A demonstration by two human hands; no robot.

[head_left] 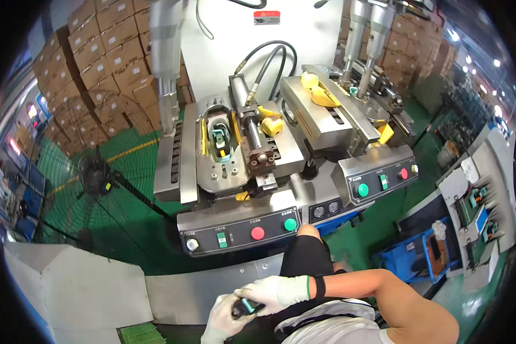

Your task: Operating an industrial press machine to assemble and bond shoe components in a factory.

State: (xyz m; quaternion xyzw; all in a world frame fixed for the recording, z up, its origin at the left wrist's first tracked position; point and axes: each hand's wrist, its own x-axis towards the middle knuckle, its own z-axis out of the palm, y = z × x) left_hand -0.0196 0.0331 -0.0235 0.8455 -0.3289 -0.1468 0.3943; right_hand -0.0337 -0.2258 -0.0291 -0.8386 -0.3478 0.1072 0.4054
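Note:
Low in the view, my two white-gloved hands meet over a small black and teal part (247, 307). My left hand (223, 319) is closed around its left side. From the right, my right hand (281, 291) comes across with its fingers closed on the same part and covers some of it, so its full shape is hidden. Ahead of me, a similar black and teal piece (219, 140) sits in the oval metal fixture (209, 175) on the machine's left station. A hydraulic cylinder (250, 123) lies beside that fixture.
Control panels with coloured buttons, left (241, 235) and right (378, 179), edge the machine. Yellow clamp pieces (272, 126) sit on it. A standing fan (94, 175) is at left, cartons (109, 57) behind. At right are a blue crate (407, 258) and a rack (479, 212).

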